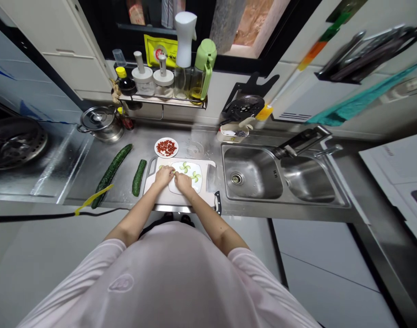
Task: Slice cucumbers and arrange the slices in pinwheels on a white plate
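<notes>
Left hand (164, 176) and right hand (183, 181) at plate (195, 188) edge; cannot tell either grip (fingertips obscured); room between cucumbers (139, 178).

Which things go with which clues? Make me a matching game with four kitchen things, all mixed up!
Things
1. Squarish plate
2. Round plate
3. Knife
4. Oil bottle

Clues
A. Stands on the shelf
B. Has green slices on it
C. Lies partly on the cutting board
D. Full of red pieces

Right pairs: 1-B, 2-D, 3-C, 4-A
</notes>
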The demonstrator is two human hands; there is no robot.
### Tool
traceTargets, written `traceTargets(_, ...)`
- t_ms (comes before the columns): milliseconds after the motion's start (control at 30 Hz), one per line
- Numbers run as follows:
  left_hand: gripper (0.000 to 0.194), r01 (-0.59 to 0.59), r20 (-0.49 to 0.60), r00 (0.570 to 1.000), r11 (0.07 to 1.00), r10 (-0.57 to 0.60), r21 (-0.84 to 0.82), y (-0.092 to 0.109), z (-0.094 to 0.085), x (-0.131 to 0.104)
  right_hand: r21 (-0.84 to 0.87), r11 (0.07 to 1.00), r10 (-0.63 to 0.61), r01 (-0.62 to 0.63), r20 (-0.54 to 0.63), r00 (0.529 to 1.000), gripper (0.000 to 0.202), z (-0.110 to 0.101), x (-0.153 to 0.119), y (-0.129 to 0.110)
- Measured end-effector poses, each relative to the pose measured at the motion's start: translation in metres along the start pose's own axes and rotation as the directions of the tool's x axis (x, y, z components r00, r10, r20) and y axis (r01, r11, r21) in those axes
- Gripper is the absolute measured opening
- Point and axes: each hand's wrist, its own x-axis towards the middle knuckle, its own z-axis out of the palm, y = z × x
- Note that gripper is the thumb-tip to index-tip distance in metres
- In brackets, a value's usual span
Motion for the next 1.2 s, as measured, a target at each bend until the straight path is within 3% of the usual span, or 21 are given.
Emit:
traceTargets(300, 0.027, 0.026, 0.010, 1.000, 0.994, -0.027, 0.102, 0.008, -0.001, -0.002, 0.035, 0.999, 0.022, -0.021, -0.018, 1.000, 0.030, -0.002, 0.000, 0.001)
traceTargets(667, 0.027, 0.042, -0.043, 0.998, 0.998, -0.041, 0.036, 0.009, 0.005, -0.003, 0.306, 0.952, 0.070, -0.011, -0.182, 0.981, 0.028, -0.006, -0.023, 0.012)
traceTargets(767, 0.027, 0.096, -0.123, 0.987, 0.995, -0.099, -0.031, 0.006, 0.004, -0.004, 0.393, 0.920, 0.093, 0.002, -0.222, 0.971, 0.027, -0.008, -0.036, 0.020)
traceTargets(900, 0.032, 0.243, -0.222, 0.943, 0.968, -0.249, -0.056, -0.007, 0.000, -0.006, 0.494, 0.869, 0.155, 0.002, -0.278, 0.948, 0.027, -0.008, -0.056, 0.035)
traceTargets(1000, 0.035, 0.320, -0.222, 0.923, 0.947, -0.315, -0.013, -0.017, -0.001, -0.007, 0.546, 0.838, 0.189, 0.006, -0.301, 0.935, 0.027, -0.004, -0.069, 0.044)
traceTargets(1200, 0.036, 0.347, -0.188, 0.927, 0.932, -0.323, 0.107, -0.024, 0.002, -0.005, 0.592, 0.805, 0.210, 0.032, -0.334, 0.919, 0.027, 0.001, -0.083, 0.056)
